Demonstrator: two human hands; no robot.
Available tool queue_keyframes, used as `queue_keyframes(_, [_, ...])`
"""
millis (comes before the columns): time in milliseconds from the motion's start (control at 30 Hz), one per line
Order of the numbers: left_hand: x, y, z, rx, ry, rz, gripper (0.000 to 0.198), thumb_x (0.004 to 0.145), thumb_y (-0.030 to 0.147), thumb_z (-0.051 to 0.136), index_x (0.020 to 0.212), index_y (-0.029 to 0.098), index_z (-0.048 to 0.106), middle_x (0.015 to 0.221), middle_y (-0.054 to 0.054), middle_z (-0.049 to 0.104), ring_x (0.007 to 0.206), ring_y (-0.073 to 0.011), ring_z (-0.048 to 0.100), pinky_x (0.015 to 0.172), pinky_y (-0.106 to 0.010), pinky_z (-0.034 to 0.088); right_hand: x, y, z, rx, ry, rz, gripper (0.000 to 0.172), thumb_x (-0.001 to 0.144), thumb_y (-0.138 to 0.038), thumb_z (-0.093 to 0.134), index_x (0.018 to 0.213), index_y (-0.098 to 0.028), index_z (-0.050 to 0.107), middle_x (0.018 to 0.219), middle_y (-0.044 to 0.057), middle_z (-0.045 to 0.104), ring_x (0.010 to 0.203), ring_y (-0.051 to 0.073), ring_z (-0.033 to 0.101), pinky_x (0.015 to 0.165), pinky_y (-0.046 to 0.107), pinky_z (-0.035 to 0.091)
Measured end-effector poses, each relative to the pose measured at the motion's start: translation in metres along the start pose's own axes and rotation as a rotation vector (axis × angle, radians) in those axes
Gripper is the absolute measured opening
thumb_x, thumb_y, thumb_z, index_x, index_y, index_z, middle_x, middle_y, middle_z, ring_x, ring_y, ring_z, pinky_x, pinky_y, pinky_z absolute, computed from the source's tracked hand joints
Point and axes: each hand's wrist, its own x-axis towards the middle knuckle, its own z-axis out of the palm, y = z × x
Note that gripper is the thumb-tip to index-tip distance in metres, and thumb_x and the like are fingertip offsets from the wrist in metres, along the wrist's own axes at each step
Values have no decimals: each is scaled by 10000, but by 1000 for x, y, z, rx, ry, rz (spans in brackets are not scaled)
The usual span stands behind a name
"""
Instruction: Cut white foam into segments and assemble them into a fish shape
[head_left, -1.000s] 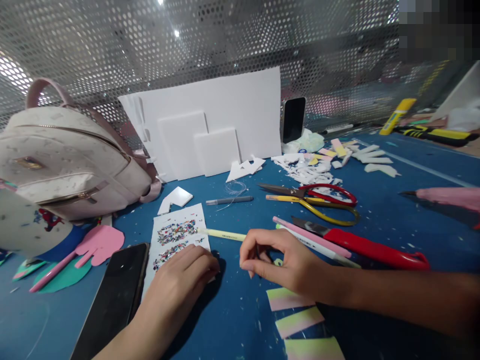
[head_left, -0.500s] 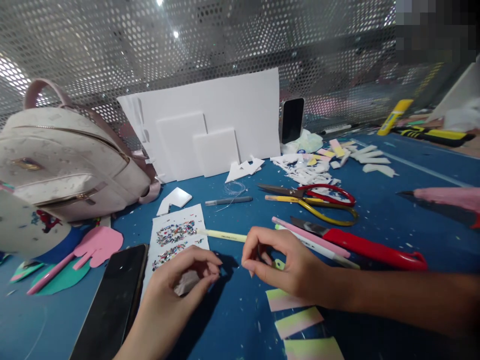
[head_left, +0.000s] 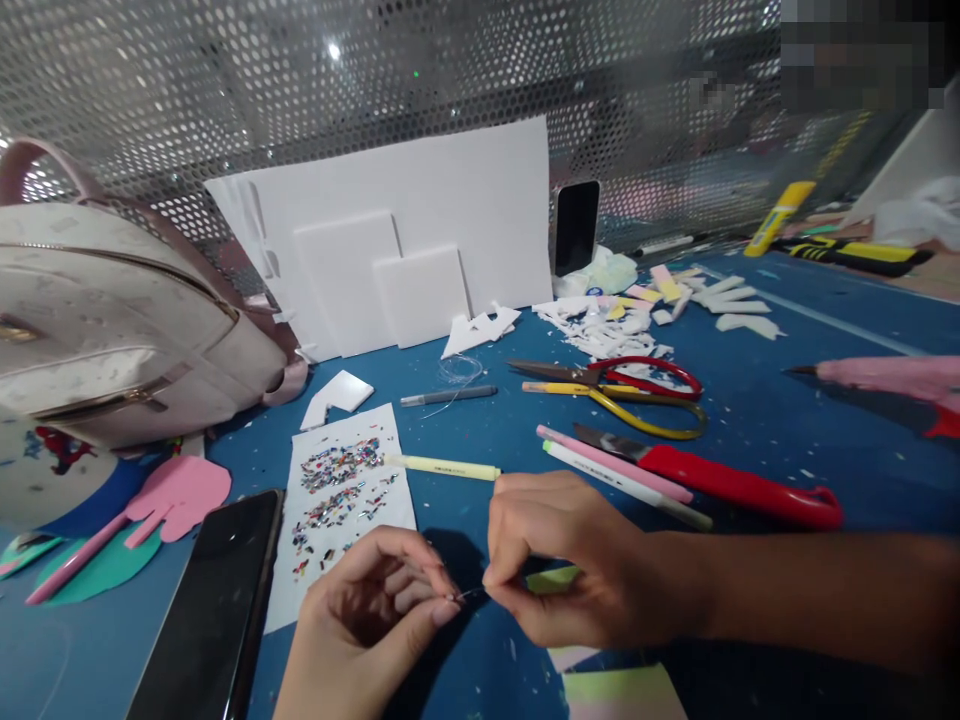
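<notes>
A short length of fine clear thread runs between the fingertips of both hands above the blue table. My left hand pinches one end between thumb and forefinger; a tiny bit at those fingertips is too small to name. The other end is pinched by my right hand. Behind my left hand lies a white sheet strewn with small, shiny, many-coloured bits. Under and below my right hand are pale green-and-pink paper strips, partly hidden. A pale yellow pen lies just beyond the hands.
Scissors, a red-handled cutter, pink and white pens and a grey pen lie ahead. A phone and a backpack are left. White boards stand behind. A glue gun is right.
My hands have come lower and closer together, and a thread now shows between their fingertips. The view has shifted slightly, so the table things appear a little further left.
</notes>
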Motion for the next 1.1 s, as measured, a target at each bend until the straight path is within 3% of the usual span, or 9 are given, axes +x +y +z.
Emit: queue_keyframes(1100, [1, 4, 9, -63, 51, -3, 270, 675, 265, 887, 809, 191, 666, 688, 32, 675, 661, -60, 629, 667, -117, 494, 3, -1, 0, -26, 30, 5, 139, 842, -82, 593, 789, -175, 505, 706, -11, 590, 639, 93, 509, 641, 237, 403])
